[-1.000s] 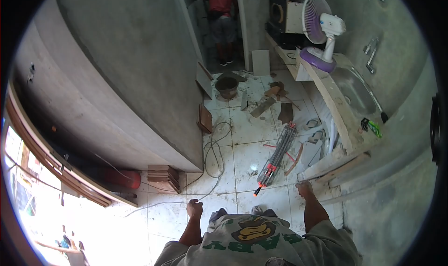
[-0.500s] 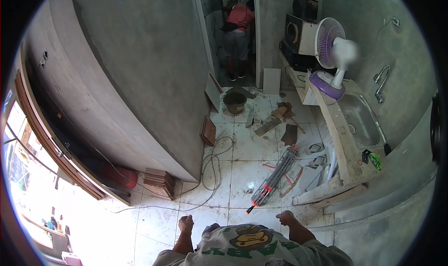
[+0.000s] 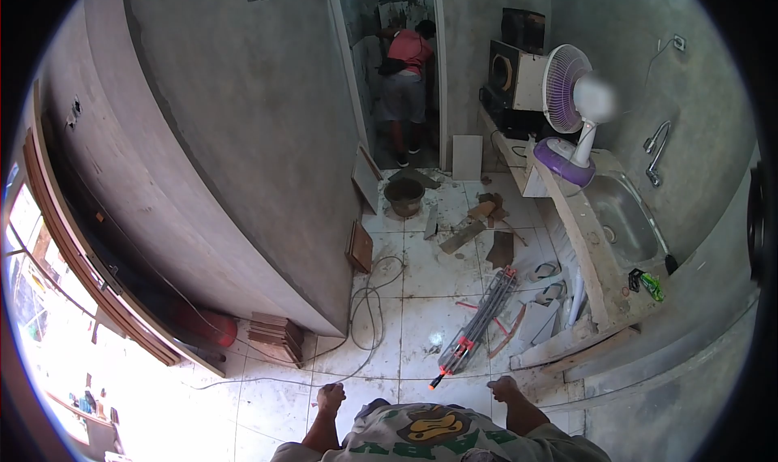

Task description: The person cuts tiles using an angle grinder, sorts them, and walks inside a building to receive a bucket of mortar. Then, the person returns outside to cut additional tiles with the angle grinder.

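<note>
My left hand (image 3: 331, 398) is in front of me at the lower middle, with its fingers curled closed. What it holds, if anything, is too small to make out. To the right, my right hand (image 3: 504, 390) is also closed, and its curled fingers hide whatever may be inside. A manual tile cutter (image 3: 478, 324) with red parts and an orange-tipped handle lies on the floor ahead, nearest to my right hand but apart from it. Beyond my left hand, a loose cable (image 3: 378, 316) loops over the white floor tiles.
A bucket (image 3: 404, 197) and broken tile pieces (image 3: 463, 237) lie ahead. Stacked brown tiles (image 3: 275, 339) stand left. On the right, a counter holds a fan (image 3: 570, 97) and a sink (image 3: 620, 219). A co-worker (image 3: 407, 65) bends over in the doorway.
My view has tilted up slightly, so the room appears lower. Both my hands have shifted a little and stay closed. The co-worker in the doorway has changed posture slightly.
</note>
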Motion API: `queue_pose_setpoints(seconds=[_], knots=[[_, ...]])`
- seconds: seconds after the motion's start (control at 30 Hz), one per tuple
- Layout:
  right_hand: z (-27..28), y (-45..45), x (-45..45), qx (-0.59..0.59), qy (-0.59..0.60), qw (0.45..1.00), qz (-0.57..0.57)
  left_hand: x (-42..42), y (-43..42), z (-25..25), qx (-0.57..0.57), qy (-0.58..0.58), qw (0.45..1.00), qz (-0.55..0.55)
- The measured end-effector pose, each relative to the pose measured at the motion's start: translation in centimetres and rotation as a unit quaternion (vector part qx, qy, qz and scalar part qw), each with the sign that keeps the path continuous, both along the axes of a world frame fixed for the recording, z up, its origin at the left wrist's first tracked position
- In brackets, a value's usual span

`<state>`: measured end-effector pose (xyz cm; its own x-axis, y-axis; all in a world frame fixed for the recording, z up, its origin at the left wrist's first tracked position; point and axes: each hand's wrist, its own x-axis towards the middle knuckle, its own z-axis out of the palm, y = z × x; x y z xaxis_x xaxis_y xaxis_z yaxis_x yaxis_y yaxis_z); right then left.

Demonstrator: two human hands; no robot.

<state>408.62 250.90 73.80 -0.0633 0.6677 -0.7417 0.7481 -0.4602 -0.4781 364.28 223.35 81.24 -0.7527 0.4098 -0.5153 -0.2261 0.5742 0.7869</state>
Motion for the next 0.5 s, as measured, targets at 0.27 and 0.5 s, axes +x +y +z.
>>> queue_pose_setpoints(seconds=[0.27, 0.5], knots=[[-0.5, -1.8, -5.9, 0.013, -0.007, 0.995, 0.102, -3.4, -2.8, -0.4, -0.028, -0.039, 0.998, 0.041], [3.3, -2.7, -10.5, 0.048, -0.063, 0.987, 0.142, -8.7, -5.8, -2.7, 0.004, -0.072, 0.996, 0.058]])
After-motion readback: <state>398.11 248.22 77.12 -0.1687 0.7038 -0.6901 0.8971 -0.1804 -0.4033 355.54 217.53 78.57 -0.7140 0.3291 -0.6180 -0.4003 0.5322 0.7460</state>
